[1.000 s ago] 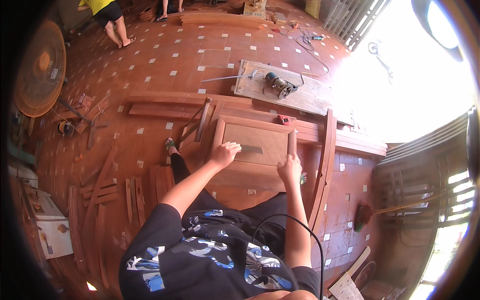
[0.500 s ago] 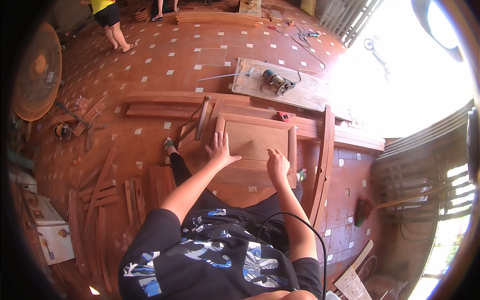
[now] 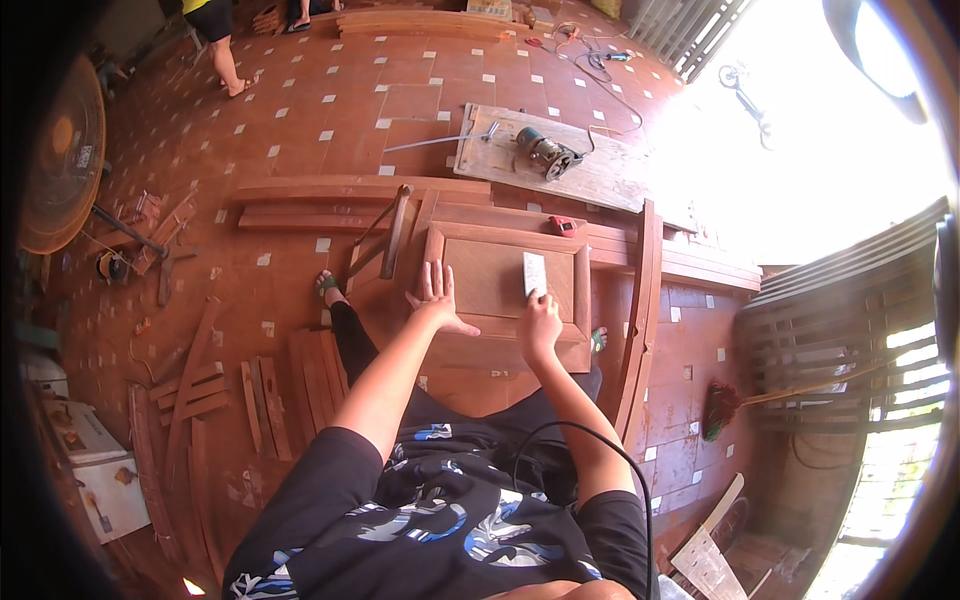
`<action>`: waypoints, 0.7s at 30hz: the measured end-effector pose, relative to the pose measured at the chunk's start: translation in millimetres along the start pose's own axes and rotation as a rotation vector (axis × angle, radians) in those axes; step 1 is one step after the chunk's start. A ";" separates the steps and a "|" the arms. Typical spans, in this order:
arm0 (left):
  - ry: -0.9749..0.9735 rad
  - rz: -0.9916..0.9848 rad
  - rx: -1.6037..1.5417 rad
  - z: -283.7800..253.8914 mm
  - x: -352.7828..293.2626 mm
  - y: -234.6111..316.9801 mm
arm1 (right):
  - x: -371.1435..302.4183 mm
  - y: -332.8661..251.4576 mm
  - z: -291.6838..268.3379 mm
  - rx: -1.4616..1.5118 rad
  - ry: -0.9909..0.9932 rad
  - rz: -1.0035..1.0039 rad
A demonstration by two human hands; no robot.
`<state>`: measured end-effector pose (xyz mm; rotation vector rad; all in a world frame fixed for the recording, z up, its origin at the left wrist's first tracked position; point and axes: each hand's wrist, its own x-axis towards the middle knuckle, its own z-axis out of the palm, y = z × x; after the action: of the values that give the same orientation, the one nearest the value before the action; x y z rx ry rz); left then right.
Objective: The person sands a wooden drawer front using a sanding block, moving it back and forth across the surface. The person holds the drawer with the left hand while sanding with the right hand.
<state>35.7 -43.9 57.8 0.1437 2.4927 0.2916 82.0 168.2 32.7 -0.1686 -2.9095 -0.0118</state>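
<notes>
A framed brown wooden panel (image 3: 490, 265) lies flat before my knees. My left hand (image 3: 437, 303) is spread open over its left part, fingers pointing away from me and seemingly resting on the wood. Over the panel's right half, my right hand (image 3: 541, 325) pinches the near end of a small flat whitish rectangular sheet (image 3: 534, 272). What kind of sheet it is, I cannot tell. Close to the panel's far right corner sits a small red and black tool (image 3: 563, 226), like a tape measure.
Beyond the panel, a corded power tool (image 3: 546, 153) rests on a board (image 3: 620, 180). Long timbers (image 3: 340, 188) lie across the floor; another beam (image 3: 640, 320) runs along my right. Wood strips (image 3: 200, 395) and a fan (image 3: 65, 150) are leftward. Another person (image 3: 215, 40) stands far left.
The whitish sheet now shows in my right hand; it could not be made out before. My right hand has shifted slightly left and nearer. My left hand stays spread on the panel.
</notes>
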 end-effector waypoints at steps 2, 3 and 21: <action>-0.015 -0.008 0.007 -1.0 0.9 2.5 | -4.3 -12.3 9.3 -0.103 -0.024 -0.105; -0.028 -0.015 0.016 -2.3 2.1 3.4 | -8.9 -21.5 11.3 -0.135 -0.038 -0.154; -0.082 -0.045 0.035 -11.0 0.1 7.9 | 32.2 14.0 -44.5 0.391 0.100 0.263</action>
<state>29.4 -38.1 68.2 0.1111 2.4170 0.2189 62.5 184.8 83.3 -0.4620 -2.7008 0.5687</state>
